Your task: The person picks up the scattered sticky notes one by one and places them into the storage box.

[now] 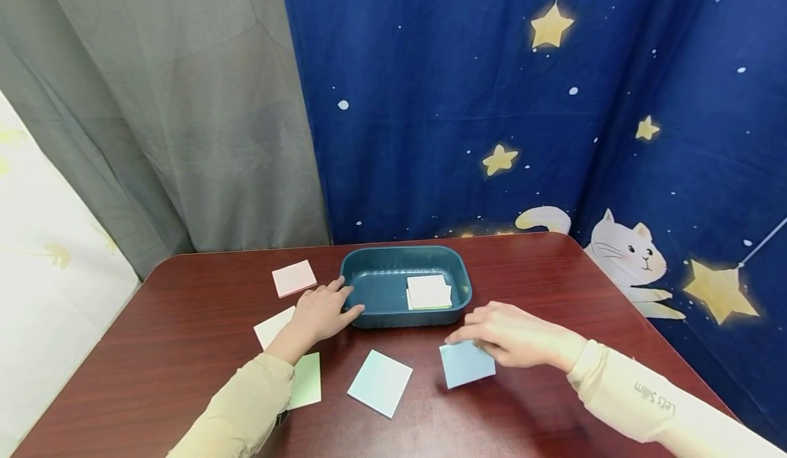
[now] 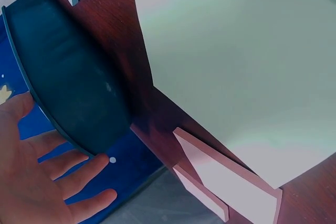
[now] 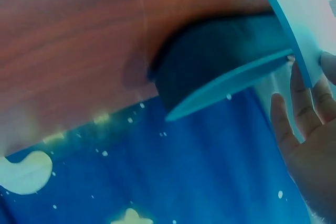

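My right hand [image 1: 513,335] pinches a blue sticky-note pad [image 1: 467,366] by its upper edge, holding it tilted over the table in front of the bin's right end. In the right wrist view the pad [image 3: 299,24] overlaps the bin's rim, with thumb and fingers on its two faces. My left hand [image 1: 321,311] rests its spread fingertips on the left rim of a dark teal plastic bin [image 1: 402,319]. The left wrist view has these fingers [image 2: 79,179] extended along the rim. Inside the bin's right half lies a small stack of pale note pads [image 1: 428,292].
A pale blue pad [image 1: 381,383] lies in front of the bin. Under and beside the left forearm are a green pad [image 1: 307,381] and a whitish pad [image 1: 270,328]. Farther back lies a pink pad [image 1: 295,278]. Curtains [image 1: 443,102] hang behind the table's back edge.
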A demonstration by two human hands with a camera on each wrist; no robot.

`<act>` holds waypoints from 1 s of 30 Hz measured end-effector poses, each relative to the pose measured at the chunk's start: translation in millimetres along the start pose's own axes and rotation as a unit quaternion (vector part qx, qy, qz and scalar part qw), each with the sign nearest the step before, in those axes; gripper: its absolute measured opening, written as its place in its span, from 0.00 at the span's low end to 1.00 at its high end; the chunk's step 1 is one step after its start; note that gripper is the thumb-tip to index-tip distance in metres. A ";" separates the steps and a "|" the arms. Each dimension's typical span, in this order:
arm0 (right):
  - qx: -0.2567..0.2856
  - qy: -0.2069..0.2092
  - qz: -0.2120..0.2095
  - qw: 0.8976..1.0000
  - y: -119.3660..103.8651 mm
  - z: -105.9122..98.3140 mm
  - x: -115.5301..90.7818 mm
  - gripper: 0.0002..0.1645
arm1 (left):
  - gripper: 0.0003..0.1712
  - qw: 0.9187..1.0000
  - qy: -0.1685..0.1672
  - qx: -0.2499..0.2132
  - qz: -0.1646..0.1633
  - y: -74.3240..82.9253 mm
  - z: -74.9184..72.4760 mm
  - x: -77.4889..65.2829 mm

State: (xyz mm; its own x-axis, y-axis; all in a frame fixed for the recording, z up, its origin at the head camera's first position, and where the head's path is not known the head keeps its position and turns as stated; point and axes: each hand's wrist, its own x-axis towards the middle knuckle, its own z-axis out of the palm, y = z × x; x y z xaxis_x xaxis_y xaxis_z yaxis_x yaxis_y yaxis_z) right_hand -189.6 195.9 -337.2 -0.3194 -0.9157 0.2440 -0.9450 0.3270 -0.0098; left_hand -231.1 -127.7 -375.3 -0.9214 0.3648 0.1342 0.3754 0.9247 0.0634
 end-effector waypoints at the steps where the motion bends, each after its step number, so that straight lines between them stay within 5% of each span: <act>1: -0.006 0.004 0.000 1.000 1.2 -3.0 2.6 0.29 | 0.32 1.000 0.000 0.000 0.000 -0.2 0.0 0.0; 12: -0.053 0.037 0.025 0.998 15.5 -28.9 29.6 0.26 | 0.31 1.000 0.002 0.002 0.003 -0.7 -0.2 -0.1; 30: -0.064 0.062 0.090 0.992 47.8 -35.8 56.0 0.25 | 0.31 1.000 0.002 -0.007 0.000 -1.3 2.3 -1.2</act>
State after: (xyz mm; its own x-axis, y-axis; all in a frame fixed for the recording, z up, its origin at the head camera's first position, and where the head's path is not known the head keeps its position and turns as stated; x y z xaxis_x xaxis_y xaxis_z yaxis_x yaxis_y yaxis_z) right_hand -250.1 168.7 -289.3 -0.4637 -0.8067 0.3663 -0.8539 0.5171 0.0578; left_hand -230.8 -129.0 -377.8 -0.9210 0.3643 0.1382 0.3768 0.9231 0.0777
